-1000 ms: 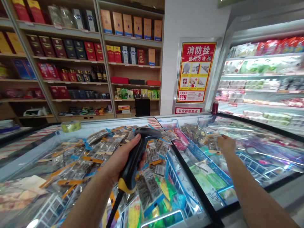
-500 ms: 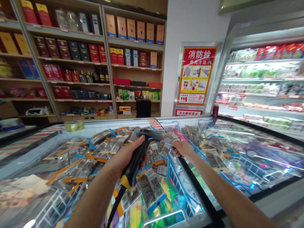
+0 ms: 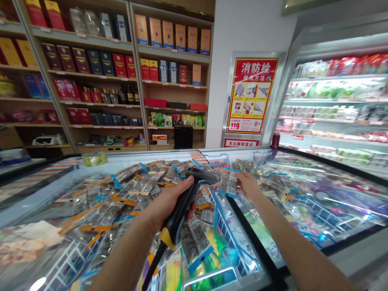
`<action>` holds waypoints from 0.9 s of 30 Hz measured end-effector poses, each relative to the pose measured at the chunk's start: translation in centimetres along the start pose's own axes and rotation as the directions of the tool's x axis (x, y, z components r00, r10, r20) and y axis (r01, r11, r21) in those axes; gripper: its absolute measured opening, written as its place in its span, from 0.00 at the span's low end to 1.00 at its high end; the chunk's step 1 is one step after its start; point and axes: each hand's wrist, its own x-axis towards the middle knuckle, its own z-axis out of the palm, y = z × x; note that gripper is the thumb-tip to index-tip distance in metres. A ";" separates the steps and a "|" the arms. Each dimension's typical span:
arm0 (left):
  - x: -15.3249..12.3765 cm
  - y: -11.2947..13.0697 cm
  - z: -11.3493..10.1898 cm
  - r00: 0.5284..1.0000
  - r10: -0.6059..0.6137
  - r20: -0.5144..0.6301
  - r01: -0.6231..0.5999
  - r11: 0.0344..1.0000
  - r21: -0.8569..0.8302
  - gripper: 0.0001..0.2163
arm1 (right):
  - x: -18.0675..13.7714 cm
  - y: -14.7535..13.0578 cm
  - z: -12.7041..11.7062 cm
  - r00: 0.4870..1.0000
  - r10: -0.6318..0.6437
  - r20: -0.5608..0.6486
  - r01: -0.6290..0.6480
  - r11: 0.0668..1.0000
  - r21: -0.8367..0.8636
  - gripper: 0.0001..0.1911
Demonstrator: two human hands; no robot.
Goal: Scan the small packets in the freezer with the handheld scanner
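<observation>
My left hand (image 3: 165, 204) is wrapped round the handle of a black and yellow barcode scanner (image 3: 179, 212), its head tilted to the right and its cord hanging down. Just right of the scanner's head, my right hand (image 3: 249, 186) pinches the edge of a small clear packet (image 3: 228, 184) with blue strips and dark contents. The packet is raised above the freezer's black divider. Many similar packets (image 3: 136, 186) with orange or blue strips lie heaped on the glass to the left and under my left hand.
A glass-topped chest freezer (image 3: 254, 258) with wire baskets (image 3: 226, 226) spans the front. Green and yellow corn bags (image 3: 215, 242) lie inside. More packets (image 3: 274, 188) rest to the right. A roll of tape (image 3: 94, 159) sits at the back left. Shelves of boxes (image 3: 169, 83) stand behind.
My right hand has lifted a packet and moved slightly right with it. My left hand has shifted the scanner a little to the right, towards that packet.
</observation>
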 end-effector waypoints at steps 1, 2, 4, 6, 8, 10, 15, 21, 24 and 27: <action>0.0 -0.2 0.3 1.000 -0.015 0.018 0.014 1.000 0.005 0.18 | 0.3 -0.3 -0.6 0.999 -0.020 -0.038 0.021 0.999 0.033 0.04; 0.0 -0.4 0.6 0.999 -0.030 0.040 0.029 0.999 0.015 0.19 | 0.7 -0.6 -1.2 0.996 -0.037 -0.076 0.041 0.998 0.051 0.04; -0.1 -0.9 1.4 0.995 -0.050 0.091 0.047 0.998 0.042 0.19 | 1.3 -0.9 -2.2 0.990 -0.061 -0.128 0.069 0.996 0.054 0.04; -0.1 -1.4 2.1 0.989 -0.068 0.134 0.058 0.995 0.075 0.19 | 1.8 -0.9 -2.7 0.987 -0.073 -0.140 0.078 0.997 0.030 0.04; -0.1 -1.7 2.6 0.987 -0.072 0.146 0.058 0.993 0.100 0.18 | 1.9 -0.9 -2.8 0.990 -0.082 -0.117 0.084 0.996 0.009 0.04; -0.2 -1.9 2.9 0.987 -0.068 0.147 0.051 0.992 0.115 0.19 | 1.8 -0.7 -2.7 0.992 -0.085 -0.093 0.085 0.996 -0.005 0.05; 0.0 -2.1 3.0 0.989 -0.037 0.145 0.018 0.991 0.134 0.21 | 1.5 -0.5 -2.3 0.994 -0.080 -0.076 0.078 0.997 -0.028 0.06; 0.0 -2.1 3.1 0.987 -0.044 0.157 0.024 0.992 0.127 0.21 | 1.2 -0.5 -1.9 0.991 -0.076 -0.107 0.071 0.996 -0.052 0.06; -0.2 -2.0 3.2 0.987 -0.028 0.158 0.010 0.993 0.116 0.21 | 1.0 -0.6 -1.7 0.992 -0.082 -0.099 0.076 0.995 -0.061 0.06; -0.4 -1.8 3.3 0.990 -0.025 0.140 0.012 0.995 0.095 0.20 | 1.0 -0.5 -1.7 0.990 -0.083 -0.113 0.075 0.995 -0.069 0.07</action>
